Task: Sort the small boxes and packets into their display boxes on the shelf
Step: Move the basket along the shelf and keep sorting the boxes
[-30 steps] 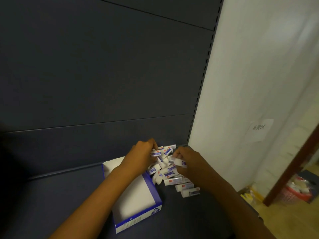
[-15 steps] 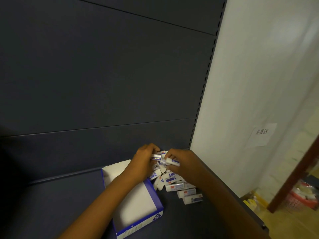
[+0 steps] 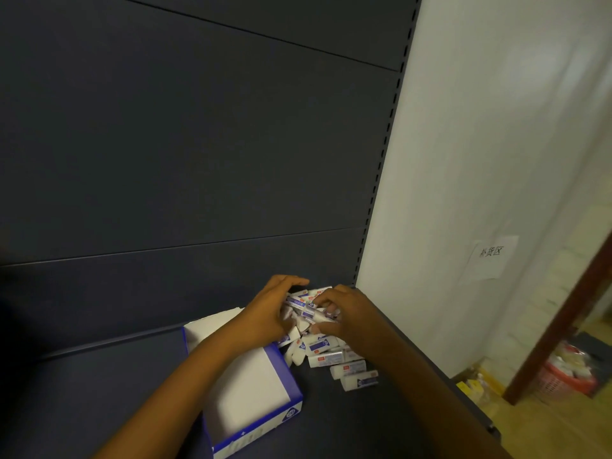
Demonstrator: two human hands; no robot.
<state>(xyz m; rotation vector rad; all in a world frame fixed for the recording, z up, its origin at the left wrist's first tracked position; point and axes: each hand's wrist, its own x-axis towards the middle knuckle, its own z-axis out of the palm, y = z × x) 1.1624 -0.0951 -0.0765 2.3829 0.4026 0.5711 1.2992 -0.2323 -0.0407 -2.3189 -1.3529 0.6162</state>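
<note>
Small white-and-blue packets (image 3: 323, 351), heaped in the back right corner of the dark shelf (image 3: 331, 422), just beside the open display box (image 3: 255, 397). Probably light and fairly stiff, each a short block in a printed sleeve, so easy to scoop several at once but apt to slip and spill from a loose handful. Best taken across the long sides, pinched between thumb and fingers, or cupped from both flanks and lifted as a bunch; no sign of anything fragile. Display box white inside, blue at the rim, seemingly empty in the part that shows, its near front wall low enough to drop packets over.

Left hand (image 3: 265, 318) curled around the left side of the heap, fingers closed over some packets at the top. Right hand (image 3: 344, 314) curled in from the right, fingers narrow and pinching what looks like one or two packets; exact count hidden by the knuckles. Both hands nearly touching over the pile. A few stray packets (image 3: 356, 376) lying apart toward the shelf's front edge, untouched.

Compared with half a second ago: hands drawn closer together and lower onto the heap, grip tighter, more packets gathered between them. Compared with a second ago: hands no longer spread apart. Loose packets and box in much the same places.
</note>
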